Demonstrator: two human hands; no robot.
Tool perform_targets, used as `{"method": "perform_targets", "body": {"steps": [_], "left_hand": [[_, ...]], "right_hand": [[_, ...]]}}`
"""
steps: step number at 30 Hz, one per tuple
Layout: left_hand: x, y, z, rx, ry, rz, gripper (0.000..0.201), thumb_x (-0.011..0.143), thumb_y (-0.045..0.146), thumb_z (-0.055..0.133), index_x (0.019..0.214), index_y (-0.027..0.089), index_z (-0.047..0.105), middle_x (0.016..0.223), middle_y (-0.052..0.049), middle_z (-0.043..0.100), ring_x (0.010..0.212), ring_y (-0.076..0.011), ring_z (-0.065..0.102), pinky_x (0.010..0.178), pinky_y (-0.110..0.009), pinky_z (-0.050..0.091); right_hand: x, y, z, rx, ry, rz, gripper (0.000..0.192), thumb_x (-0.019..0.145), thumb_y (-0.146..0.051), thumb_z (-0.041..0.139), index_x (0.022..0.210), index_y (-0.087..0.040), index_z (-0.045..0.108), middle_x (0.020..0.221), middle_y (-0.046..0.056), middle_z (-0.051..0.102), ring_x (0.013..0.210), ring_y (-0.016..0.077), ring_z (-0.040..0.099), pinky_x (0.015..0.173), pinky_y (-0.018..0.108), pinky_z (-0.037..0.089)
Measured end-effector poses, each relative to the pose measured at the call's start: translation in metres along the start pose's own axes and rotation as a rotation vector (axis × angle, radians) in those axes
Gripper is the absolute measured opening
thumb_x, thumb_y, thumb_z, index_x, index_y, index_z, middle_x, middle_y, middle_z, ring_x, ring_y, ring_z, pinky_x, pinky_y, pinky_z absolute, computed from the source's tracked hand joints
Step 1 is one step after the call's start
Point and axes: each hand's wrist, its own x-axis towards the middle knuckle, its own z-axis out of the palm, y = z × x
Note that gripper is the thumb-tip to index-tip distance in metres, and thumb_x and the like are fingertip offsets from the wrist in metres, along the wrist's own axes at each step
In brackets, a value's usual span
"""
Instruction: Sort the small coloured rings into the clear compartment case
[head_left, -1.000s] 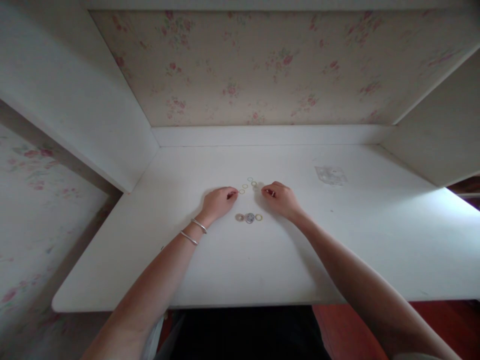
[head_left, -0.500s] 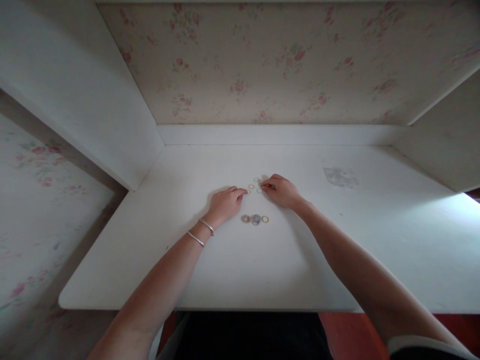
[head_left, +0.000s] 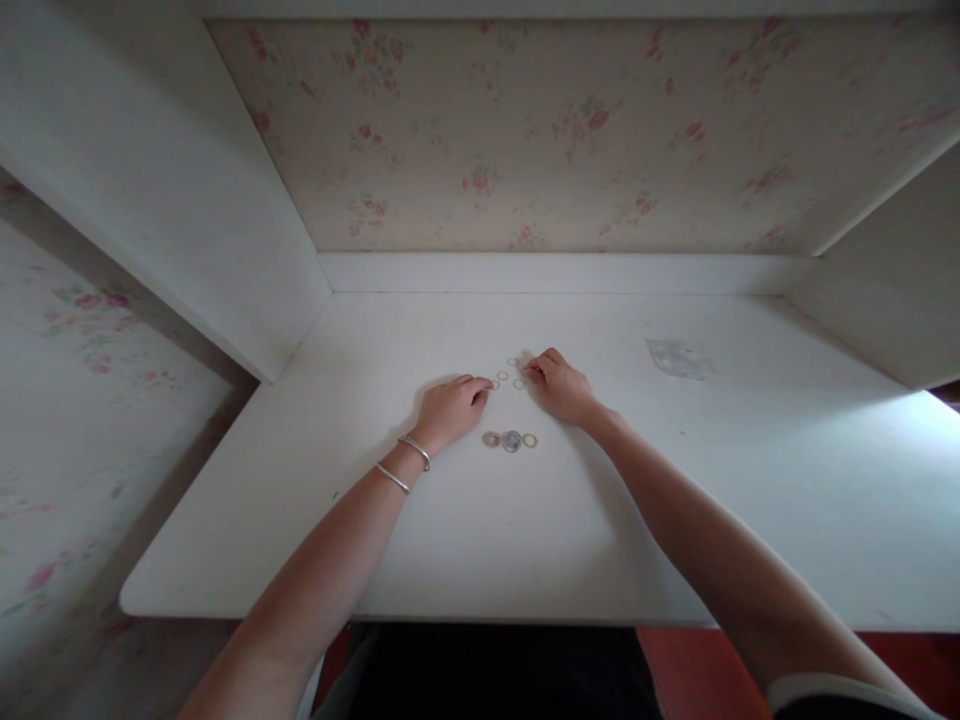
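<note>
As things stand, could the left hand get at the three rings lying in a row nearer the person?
Probably yes: the left hand rests on the desk just left of the row of rings, with bare surface between them.

White desk (head_left: 465, 540), pink-flowered wallpaper (head_left: 525, 130), seemingly golden small rings (head_left: 511, 372)

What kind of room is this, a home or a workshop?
Probably a home: a white built-in desk in an alcove, faded floral wallpaper behind it, and small rings that both hands touch.
</note>
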Motion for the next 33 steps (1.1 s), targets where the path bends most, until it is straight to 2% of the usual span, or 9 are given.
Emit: {"method": "perform_targets", "body": {"steps": [6, 10, 20, 27, 33], "left_hand": [[0.0, -0.002, 0.001, 0.002, 0.004, 0.008, 0.031, 0.093, 0.033, 0.038, 0.111, 0.032, 0.064, 0.111, 0.001, 0.066, 0.099, -0.0172, 0.061, 0.083, -0.028, 0.045], [-0.001, -0.003, 0.002, 0.011, 0.016, 0.01, 0.031, 0.093, 0.033, 0.038, 0.11, 0.033, 0.064, 0.11, 0.003, 0.066, 0.097, -0.0166, 0.061, 0.081, -0.028, 0.045], [-0.003, -0.005, 0.003, -0.018, 0.051, 0.06, 0.027, 0.092, 0.032, 0.042, 0.107, 0.032, 0.064, 0.108, 0.003, 0.067, 0.095, -0.0152, 0.061, 0.079, -0.026, 0.044], [-0.004, -0.002, -0.002, -0.027, 0.033, 0.045, 0.019, 0.087, 0.036, 0.051, 0.094, 0.027, 0.066, 0.092, 0.002, 0.069, 0.08, -0.0142, 0.061, 0.069, -0.025, 0.042], [-0.002, -0.004, 0.001, -0.032, 0.032, 0.04, 0.021, 0.09, 0.033, 0.046, 0.09, 0.024, 0.065, 0.095, 0.001, 0.069, 0.085, -0.0147, 0.061, 0.073, -0.026, 0.042]], "right_hand": [[0.001, 0.011, 0.006, 0.165, 0.139, -0.013, 0.026, 0.094, -0.033, 0.038, 0.094, -0.018, 0.06, 0.097, 0.008, 0.055, 0.081, 0.0162, 0.054, 0.072, 0.028, 0.042], [-0.008, 0.008, 0.002, 0.259, 0.197, -0.046, 0.03, 0.094, -0.037, 0.039, 0.092, -0.017, 0.06, 0.093, 0.008, 0.055, 0.081, 0.0173, 0.054, 0.073, 0.03, 0.042], [-0.093, -0.029, -0.016, 0.33, 0.017, -0.195, 0.018, 0.094, -0.026, 0.041, 0.092, -0.019, 0.057, 0.094, 0.007, 0.056, 0.079, 0.0151, 0.056, 0.071, 0.027, 0.045], [-0.098, -0.034, -0.018, 0.219, -0.003, -0.236, 0.016, 0.093, -0.021, 0.043, 0.094, -0.019, 0.059, 0.094, 0.007, 0.057, 0.08, 0.016, 0.057, 0.075, 0.03, 0.046], [-0.098, -0.034, -0.021, 0.208, 0.005, -0.266, 0.017, 0.093, -0.021, 0.043, 0.096, -0.019, 0.06, 0.092, 0.007, 0.057, 0.08, 0.0155, 0.057, 0.075, 0.029, 0.047]]}}
